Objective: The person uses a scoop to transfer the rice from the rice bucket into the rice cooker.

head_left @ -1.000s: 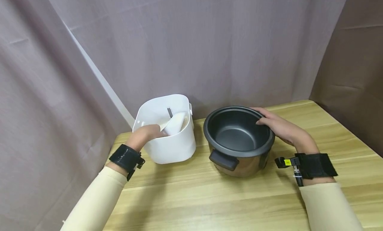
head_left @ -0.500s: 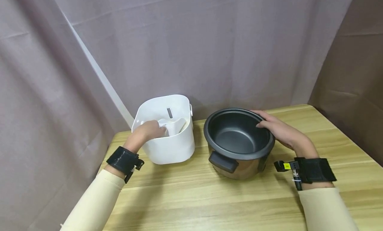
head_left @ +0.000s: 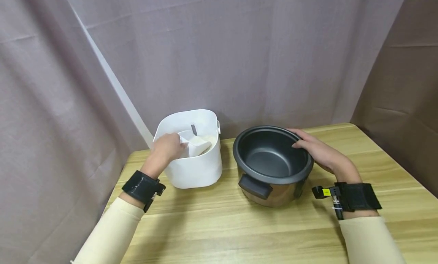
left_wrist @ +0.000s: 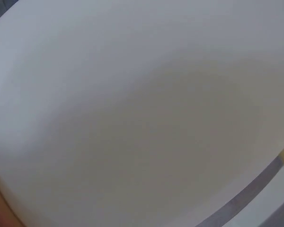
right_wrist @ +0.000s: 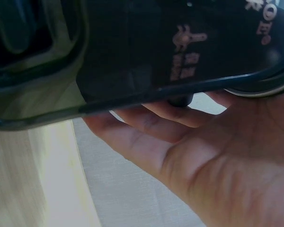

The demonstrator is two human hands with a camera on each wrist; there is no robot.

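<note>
A white plastic bin [head_left: 195,169] stands on the wooden table [head_left: 239,226] at the left, with white grains inside. My left hand [head_left: 167,148] reaches over its near rim and grips a white scoop [head_left: 195,144] raised near the top of the bin. To the right stands a dark cooker pot [head_left: 272,163] with a black inside and a shiny metal wall. My right hand [head_left: 316,150] grips its far right rim, thumb on top. The left wrist view is filled by the bin's white wall [left_wrist: 132,113]. In the right wrist view, fingers [right_wrist: 146,123] curl under the pot's dark rim [right_wrist: 146,90].
A mauve curtain [head_left: 222,51] hangs behind the table and along the left. A brown panel [head_left: 403,85] stands at the right. The pot has a black side handle [head_left: 254,186] facing me. Bare wood lies in front of both vessels.
My left hand has lifted the scoop from deep in the bin up toward the rim. The right hand has kept its hold on the pot.
</note>
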